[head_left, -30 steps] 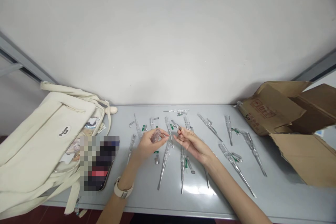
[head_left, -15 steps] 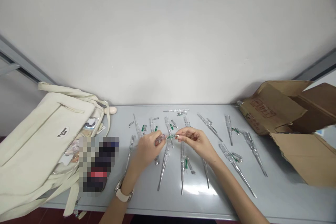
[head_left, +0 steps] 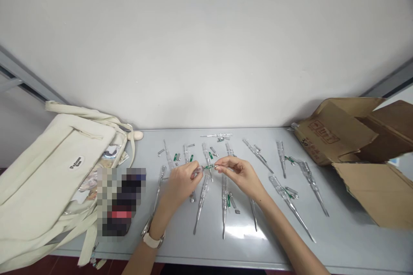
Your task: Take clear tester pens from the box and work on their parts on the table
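Note:
My left hand [head_left: 181, 184] is closed around the clear handle of a tester screwdriver [head_left: 200, 169], whose open end faces right; the rest of it is hidden by my fingers. With thumb and fingertips, my right hand [head_left: 242, 177] pinches the right end of a small green circuit board [head_left: 209, 167]. The board's left end meets the handle's mouth; how far it sits inside I cannot tell. Below the hands lie more clear tester screwdrivers [head_left: 225, 189], with a green board [head_left: 229, 200], a spring [head_left: 232, 200] and small metal parts [head_left: 238, 212] beside one of them.
Several more tester screwdrivers [head_left: 292, 208] with loose parts are spread over the grey table [head_left: 274, 249]. An open cardboard box [head_left: 325, 137] stands at the right. A cream bag [head_left: 58, 159] and a blurred dark object [head_left: 121, 206] lie at the left. A white wall [head_left: 206, 51] rises behind.
My right hand has shifted slightly left with the circuit board, whose left end is now closer to the handle's opening. The board has turned a little. My left hand stays nearly still.

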Tool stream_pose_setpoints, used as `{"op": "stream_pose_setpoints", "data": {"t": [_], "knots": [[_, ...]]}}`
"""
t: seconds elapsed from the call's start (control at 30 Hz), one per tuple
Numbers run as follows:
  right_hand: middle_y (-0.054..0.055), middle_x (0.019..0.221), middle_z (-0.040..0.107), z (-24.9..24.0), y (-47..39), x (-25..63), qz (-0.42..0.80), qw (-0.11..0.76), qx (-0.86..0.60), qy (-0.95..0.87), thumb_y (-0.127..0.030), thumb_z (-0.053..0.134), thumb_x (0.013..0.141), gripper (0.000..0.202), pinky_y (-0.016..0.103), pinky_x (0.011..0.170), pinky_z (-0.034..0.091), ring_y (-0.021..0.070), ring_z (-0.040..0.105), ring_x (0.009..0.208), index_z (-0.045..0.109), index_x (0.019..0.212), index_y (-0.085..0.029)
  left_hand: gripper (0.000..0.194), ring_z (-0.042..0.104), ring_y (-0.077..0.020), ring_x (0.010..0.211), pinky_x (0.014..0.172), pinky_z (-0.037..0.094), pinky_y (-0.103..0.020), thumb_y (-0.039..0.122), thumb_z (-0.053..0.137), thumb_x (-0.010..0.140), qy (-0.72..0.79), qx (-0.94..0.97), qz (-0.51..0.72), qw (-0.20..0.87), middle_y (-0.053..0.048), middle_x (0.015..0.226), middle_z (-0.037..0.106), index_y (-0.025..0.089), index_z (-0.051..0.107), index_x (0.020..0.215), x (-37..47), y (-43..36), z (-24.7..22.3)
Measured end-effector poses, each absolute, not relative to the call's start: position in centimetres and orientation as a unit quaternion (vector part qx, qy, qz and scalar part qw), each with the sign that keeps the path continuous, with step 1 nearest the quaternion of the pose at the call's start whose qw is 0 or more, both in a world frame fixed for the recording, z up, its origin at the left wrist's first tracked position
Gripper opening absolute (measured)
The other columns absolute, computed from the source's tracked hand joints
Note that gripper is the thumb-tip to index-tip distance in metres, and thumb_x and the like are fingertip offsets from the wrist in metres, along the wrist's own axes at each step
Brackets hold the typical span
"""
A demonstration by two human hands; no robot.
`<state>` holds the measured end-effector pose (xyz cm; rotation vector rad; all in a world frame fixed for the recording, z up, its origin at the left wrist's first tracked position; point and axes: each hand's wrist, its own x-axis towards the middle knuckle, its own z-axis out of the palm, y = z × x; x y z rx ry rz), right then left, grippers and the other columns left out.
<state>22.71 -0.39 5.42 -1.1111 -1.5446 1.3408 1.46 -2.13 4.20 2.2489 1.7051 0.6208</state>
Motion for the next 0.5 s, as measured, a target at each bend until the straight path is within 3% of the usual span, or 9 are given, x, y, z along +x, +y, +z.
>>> {"op": "stream_pose_setpoints", "data": {"t": [0.5], "knots": [[0.004, 0.094, 0.073, 5.21, -0.48, 22.79, 0.491, 0.390, -0.447, -0.638, -0.045, 0.068, 0.083, 0.023, 0.037, 0.090, 0.050, 0.0213, 0.067, 0.093, 0.072, 0.094, -0.025, 0.017, 0.040, -0.0123, 0.054, 0.057, 0.025, -0.025, 0.021, 0.046, 0.086, 0.599, 0.760, 0.201, 0.154, 0.004, 0.060, 0.046, 0.022, 0.045, 0.069, 1.41, -1.99, 4.26]]}}
